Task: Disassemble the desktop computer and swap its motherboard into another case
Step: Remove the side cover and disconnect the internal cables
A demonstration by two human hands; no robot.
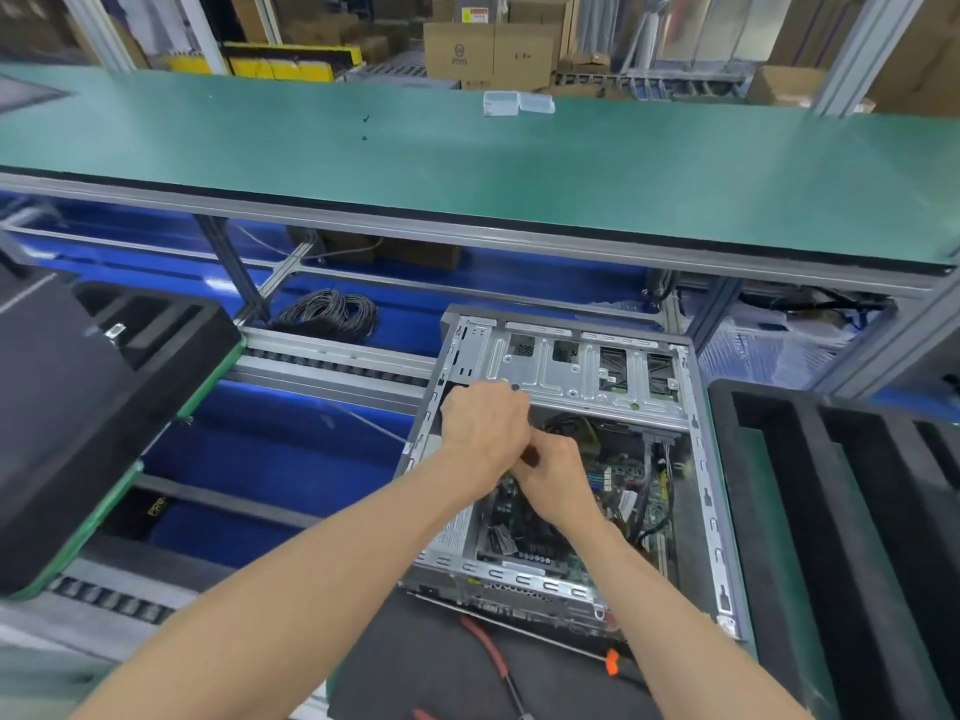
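Bare hands [519, 444] curled inside case [696, 459]

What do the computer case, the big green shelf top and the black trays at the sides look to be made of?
The computer case looks like bare sheet metal: silvery grey, with stamped ribs and punched holes. The green shelf top seems to be a matte rubbery mat, perhaps anti-static, its edge dark. The black trays look like cut foam, dull with soft rounded slots, though I cannot be sure.

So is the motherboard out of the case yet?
Still in: the motherboard lies inside the open case, cables attached, both hands working above it.
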